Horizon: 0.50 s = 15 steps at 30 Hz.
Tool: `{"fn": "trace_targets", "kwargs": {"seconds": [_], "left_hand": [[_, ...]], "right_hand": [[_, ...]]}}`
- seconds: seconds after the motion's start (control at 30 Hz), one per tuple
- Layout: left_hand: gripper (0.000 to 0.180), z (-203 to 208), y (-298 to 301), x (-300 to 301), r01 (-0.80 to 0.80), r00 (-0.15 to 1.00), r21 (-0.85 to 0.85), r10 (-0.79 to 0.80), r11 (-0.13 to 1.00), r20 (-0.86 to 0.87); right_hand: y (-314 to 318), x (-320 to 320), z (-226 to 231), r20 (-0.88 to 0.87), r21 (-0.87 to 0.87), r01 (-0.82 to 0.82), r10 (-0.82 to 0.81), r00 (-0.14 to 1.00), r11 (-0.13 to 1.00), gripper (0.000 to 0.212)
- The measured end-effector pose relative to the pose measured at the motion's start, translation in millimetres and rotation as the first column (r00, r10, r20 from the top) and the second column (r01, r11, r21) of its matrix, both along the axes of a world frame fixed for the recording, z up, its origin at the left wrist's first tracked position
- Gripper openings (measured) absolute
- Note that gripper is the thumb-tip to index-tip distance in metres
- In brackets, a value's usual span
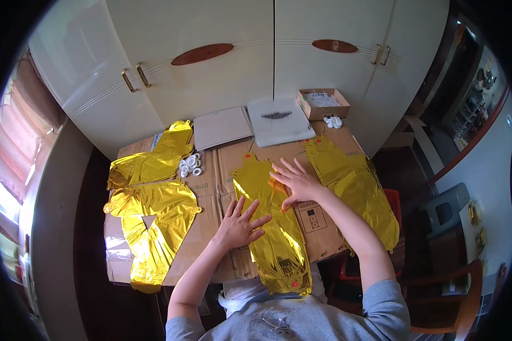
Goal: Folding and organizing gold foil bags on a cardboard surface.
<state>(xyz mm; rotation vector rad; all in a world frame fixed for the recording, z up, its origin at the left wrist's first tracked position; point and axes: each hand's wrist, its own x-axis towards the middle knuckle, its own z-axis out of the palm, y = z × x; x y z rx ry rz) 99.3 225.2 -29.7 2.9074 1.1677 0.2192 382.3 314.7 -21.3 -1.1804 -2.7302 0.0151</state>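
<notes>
In front of me a flat gold foil balloon (pixel 279 238) lies lengthwise, its near end hanging toward my lap. My left hand (pixel 239 225) rests at its left edge, fingers spread, holding nothing. Over the upper right part of the same balloon is my right hand (pixel 297 181), also with fingers spread and nothing gripped. Another gold foil balloon (pixel 352 187) is laid out to the right. On the left side are a gold balloon with a triangular hole (pixel 159 219) and a further gold balloon (pixel 153 156) beyond it.
Flattened cardboard (pixel 210 199) covers the table. White rings (pixel 190 165) lie in a pile near the left balloons. Toward the back are a grey-beige flat board (pixel 222 128), a pale laptop-like panel (pixel 280 122), an open cardboard box (pixel 323 104) and small white items (pixel 333 121). White cabinets (pixel 210 85) stand behind; a wooden chair (pixel 466 295) is at right.
</notes>
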Motion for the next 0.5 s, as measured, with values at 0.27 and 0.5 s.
{"fn": "trace_targets", "kwargs": {"seconds": [0.27, 0.5], "left_hand": [[0.048, 6, -1, 1, -0.004, 1.0, -0.042, 0.004, 0.999, -0.007], [0.048, 6, -1, 1, -0.003, 1.0, -0.039, 0.003, 0.999, -0.002]], "right_hand": [[-50, 11, -11, -0.28, -0.016, -0.059, 0.052, 0.958, 0.998, 0.04], [-59, 17, -4, -0.049, -0.195, -0.051, 0.042, 0.998, 0.98, 0.092]]}}
